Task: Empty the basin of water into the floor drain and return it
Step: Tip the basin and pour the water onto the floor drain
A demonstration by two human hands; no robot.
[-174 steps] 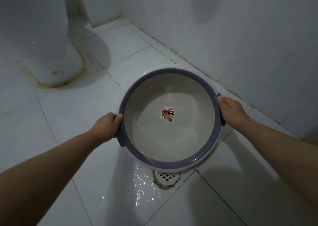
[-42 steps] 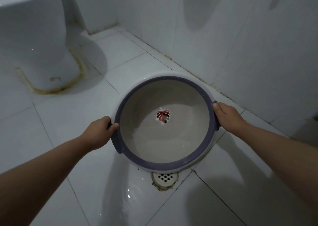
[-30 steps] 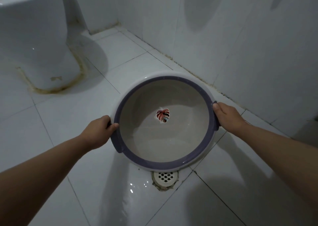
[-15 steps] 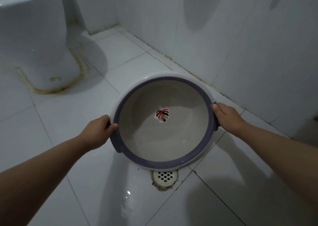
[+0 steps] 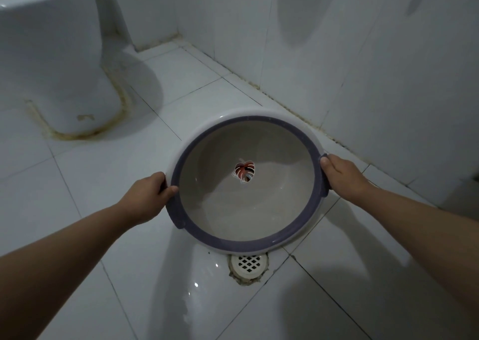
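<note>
Both hands are gripping the round basin (image 5: pixel 248 210) by its purple rim, the left hand (image 5: pixel 146 197) curling around the handle on its side with the thumb hooked over the edge, and the right hand (image 5: pixel 342 177) wrapping its fingers (image 5: pixel 326 164) down over the opposite handle. The basin is hanging in the air between the two hands, tipping a bit toward the person, with a leaf sticker (image 5: pixel 244 171) sitting in the middle of its pale bottom. The white floor drain (image 5: pixel 248 264) is lying just below the near rim, between the two forearms, on wet shiny floor tiles (image 5: pixel 212 293), and a toilet base (image 5: pixel 64 80) is sitting well beyond the left hand.
</note>
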